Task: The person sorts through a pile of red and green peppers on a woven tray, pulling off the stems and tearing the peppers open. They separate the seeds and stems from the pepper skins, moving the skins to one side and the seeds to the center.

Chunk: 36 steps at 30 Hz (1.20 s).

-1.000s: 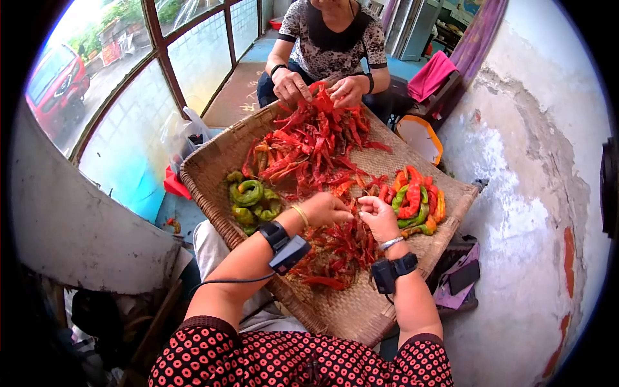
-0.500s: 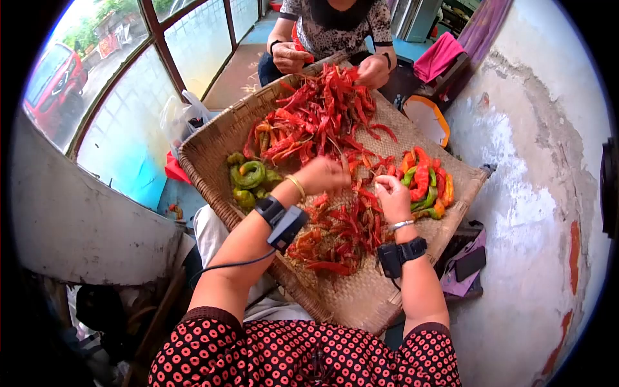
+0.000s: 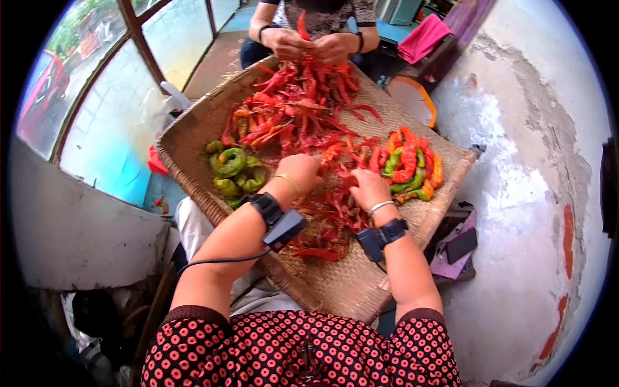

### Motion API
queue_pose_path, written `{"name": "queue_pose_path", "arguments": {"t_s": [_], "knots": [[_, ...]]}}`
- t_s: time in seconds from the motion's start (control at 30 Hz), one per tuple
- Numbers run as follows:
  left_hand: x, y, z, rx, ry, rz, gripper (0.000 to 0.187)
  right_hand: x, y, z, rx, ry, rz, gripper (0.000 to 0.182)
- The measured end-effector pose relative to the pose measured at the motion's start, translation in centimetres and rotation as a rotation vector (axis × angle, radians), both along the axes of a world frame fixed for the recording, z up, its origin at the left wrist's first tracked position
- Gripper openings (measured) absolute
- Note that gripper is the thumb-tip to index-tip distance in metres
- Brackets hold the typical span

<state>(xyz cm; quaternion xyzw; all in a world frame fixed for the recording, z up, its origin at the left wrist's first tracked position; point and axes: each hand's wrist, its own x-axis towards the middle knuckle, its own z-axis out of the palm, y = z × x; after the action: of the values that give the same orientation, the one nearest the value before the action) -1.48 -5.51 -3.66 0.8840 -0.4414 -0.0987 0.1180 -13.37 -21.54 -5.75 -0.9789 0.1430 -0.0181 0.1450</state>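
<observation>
A large woven basket tray [image 3: 361, 293] lies tilted before me, holding heaps of peppers. My left hand [image 3: 302, 173], with a yellow bangle, is closed at a split red chili pepper [image 3: 332, 153] in the middle; its fingertips are partly hidden. Close by on the right, my right hand [image 3: 372, 189] has its fingers bent together at the other end of this pepper. Beneath both hands lie torn red pepper pieces [image 3: 332, 222] and seeds. Curled green peppers [image 3: 232, 164] sit left of my left hand. Red, green and orange peppers [image 3: 407, 164] are piled right of my right hand.
Across the tray, another person's hands [image 3: 309, 46] hold a red pepper above a big red pepper heap [image 3: 290, 109]. Dark wrist devices [image 3: 284, 229] with a cable sit on my forearms. A worn wall [image 3: 509, 258] stands right, windows [image 3: 97, 122] left.
The view has shifted, so the tray appears further left and higher. My hands have come lower over the pepper pieces, at a split red pepper. The other person's hands have come together.
</observation>
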Motion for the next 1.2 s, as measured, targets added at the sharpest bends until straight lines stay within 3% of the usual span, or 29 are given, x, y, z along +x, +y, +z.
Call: {"name": "queue_pose_path", "arguments": {"t_s": [0.07,0.4,0.43,0.5,0.67,0.73,0.8,0.87,0.93,1.0,1.03,1.07,1.2], "knots": [[0.2,0.1,0.2,0.081,0.043,0.021,0.032,0.3,-0.5,-0.4,0.069,-0.004,-0.049,0.028],[1.4,0.3,-0.6,-0.063,0.084,-0.011,0.021,-0.5,-1.6,1.1,0.772,-0.337,-0.068,0.011],[1.6,0.4,-0.8,-0.094,0.090,-0.036,0.019,-0.7,-1.5,1.6,0.773,-0.336,-0.071,0.011],[2.0,0.7,-0.8,-0.140,0.120,-0.068,0.018,-1.2,-1.4,3.2,1.091,-0.270,-0.053,0.011],[2.3,0.8,0.1,-0.012,0.152,-0.046,0.016,-2.2,-2.1,5.0,1.274,-0.274,-0.009,0.010],[2.5,0.8,-0.1,-0.015,0.145,-0.064,0.016,-2.4,-2.9,4.8,1.432,-0.394,0.003,0.012],[2.5,0.8,-0.1,-0.020,0.124,-0.100,0.018,-2.4,-3.3,4.8,1.429,-0.422,0.002,0.012],[2.2,0.8,0.1,0.009,0.131,-0.090,0.018,-2.0,-3.5,4.1,1.609,-0.695,0.047,0.010],[2.2,0.8,-0.1,0.038,0.135,-0.078,0.018,-1.0,-3.6,3.4,1.600,-0.756,0.043,0.013],[2.3,0.6,-0.7,0.071,0.091,-0.059,0.021,0.1,-3.2,2.8,1.337,-0.790,-0.210,0.019],[2.2,0.6,-0.7,0.071,0.090,-0.061,0.021,0.2,-3.6,1.8,1.087,-0.623,-0.293,0.025],[2.1,0.6,-0.6,0.070,0.069,-0.046,0.022,0.3,-3.9,0.1,0.783,-0.547,-0.281,0.024],[1.4,0.8,0.7,0.122,0.045,-0.017,0.026,0.2,-1.8,0.8,0.356,-0.239,-0.022,0.023]]}}
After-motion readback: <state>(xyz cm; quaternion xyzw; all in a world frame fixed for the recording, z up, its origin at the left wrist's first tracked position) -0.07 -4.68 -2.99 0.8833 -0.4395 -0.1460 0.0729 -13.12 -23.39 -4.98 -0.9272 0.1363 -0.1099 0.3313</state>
